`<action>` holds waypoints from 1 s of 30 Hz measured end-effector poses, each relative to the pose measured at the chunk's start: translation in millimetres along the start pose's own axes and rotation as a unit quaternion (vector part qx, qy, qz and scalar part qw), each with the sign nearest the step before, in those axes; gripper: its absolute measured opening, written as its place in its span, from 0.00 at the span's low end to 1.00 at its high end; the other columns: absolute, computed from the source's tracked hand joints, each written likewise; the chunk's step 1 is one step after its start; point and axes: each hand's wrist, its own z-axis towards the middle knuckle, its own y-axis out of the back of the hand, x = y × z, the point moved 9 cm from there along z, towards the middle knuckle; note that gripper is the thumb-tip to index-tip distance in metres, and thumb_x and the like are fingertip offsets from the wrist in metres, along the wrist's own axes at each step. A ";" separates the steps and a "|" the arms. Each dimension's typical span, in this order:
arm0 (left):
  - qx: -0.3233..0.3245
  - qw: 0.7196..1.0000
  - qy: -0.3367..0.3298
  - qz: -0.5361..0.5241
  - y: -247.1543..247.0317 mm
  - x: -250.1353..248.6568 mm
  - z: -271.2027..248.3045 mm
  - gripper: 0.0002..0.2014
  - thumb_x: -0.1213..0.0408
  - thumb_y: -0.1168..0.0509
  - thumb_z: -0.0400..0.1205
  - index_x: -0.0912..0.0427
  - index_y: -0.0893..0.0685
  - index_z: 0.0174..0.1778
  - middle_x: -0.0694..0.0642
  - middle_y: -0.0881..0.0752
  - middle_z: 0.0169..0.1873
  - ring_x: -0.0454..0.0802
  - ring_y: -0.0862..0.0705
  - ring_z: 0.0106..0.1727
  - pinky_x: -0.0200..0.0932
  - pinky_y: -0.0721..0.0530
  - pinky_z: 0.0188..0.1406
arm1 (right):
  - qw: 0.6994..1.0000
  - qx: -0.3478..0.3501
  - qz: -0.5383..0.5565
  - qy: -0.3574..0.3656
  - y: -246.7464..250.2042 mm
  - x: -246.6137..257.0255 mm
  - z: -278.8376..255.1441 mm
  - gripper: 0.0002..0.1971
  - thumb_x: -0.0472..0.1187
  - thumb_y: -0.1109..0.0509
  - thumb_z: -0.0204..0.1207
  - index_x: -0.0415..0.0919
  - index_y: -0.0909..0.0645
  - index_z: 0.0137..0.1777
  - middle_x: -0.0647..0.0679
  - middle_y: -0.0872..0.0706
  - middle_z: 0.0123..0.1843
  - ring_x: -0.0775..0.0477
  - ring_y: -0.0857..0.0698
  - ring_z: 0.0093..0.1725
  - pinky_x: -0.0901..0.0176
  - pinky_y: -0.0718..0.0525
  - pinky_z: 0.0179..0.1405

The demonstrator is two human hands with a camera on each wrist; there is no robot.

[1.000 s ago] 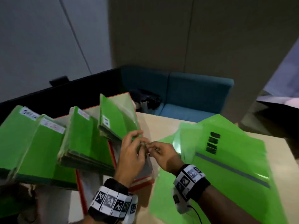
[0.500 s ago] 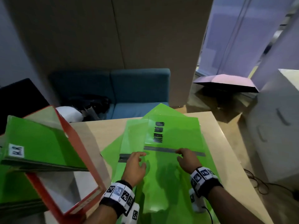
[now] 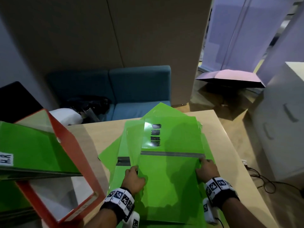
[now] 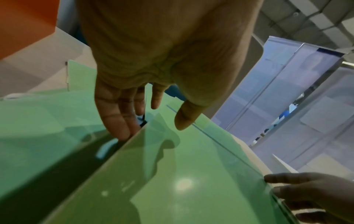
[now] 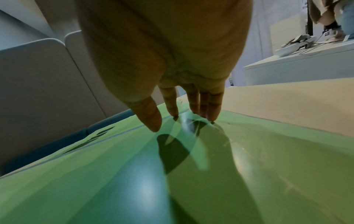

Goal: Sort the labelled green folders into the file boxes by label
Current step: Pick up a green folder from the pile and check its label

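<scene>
I see a pile of loose green folders [image 3: 171,170] fanned on the wooden table [image 3: 218,129]. My left hand [image 3: 133,178] grips the top folder's left edge, fingers tucked under it and thumb on top. My right hand [image 3: 205,170] rests with straight fingers on its right edge. To the left, a red file box [image 3: 69,145] lies tipped, holding filed folders [image 3: 32,148]; one bears a white label [image 3: 6,159] reading H.R.
</scene>
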 end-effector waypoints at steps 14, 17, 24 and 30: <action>-0.038 0.980 -0.079 -0.178 54.8 -42.0 5.9 0.33 0.63 0.32 0.82 0.53 0.38 0.82 0.62 0.14 0.47 0.52 0.14 0.48 0.43 0.18 0.45 | 0.879 0.250 -0.023 0.405 -18.1 191.1 -146.6 0.47 0.58 0.21 0.65 0.59 0.43 0.81 0.54 0.43 0.84 0.51 0.42 0.82 0.49 0.43 0.81; -0.060 0.970 -0.071 -0.225 69.2 -36.4 6.2 0.26 0.64 0.30 0.80 0.57 0.27 0.74 0.59 0.16 0.41 0.55 0.15 0.45 0.52 0.16 0.51 | 0.864 0.195 -0.108 0.451 -33.9 187.3 -144.1 0.55 0.57 0.19 0.62 0.57 0.52 0.83 0.54 0.53 0.86 0.51 0.52 0.83 0.45 0.51 0.82; -0.032 0.961 -0.074 -0.266 76.9 -38.3 -0.3 0.19 0.69 0.33 0.82 0.56 0.24 0.69 0.59 0.18 0.45 0.52 0.19 0.42 0.42 0.19 0.30 | 0.892 0.123 0.007 0.434 -4.9 182.9 -124.0 0.32 0.47 0.31 0.77 0.62 0.38 0.79 0.58 0.36 0.81 0.54 0.35 0.79 0.46 0.36 0.80; -0.021 0.942 -0.046 -0.333 78.4 -35.8 -4.5 0.17 0.67 0.35 0.84 0.52 0.23 0.69 0.58 0.17 0.53 0.45 0.19 0.44 0.41 0.20 0.34 | 0.841 0.160 -0.163 0.490 -30.5 176.2 -148.0 0.57 0.58 0.22 0.64 0.63 0.63 0.81 0.54 0.67 0.84 0.50 0.67 0.81 0.38 0.69 0.74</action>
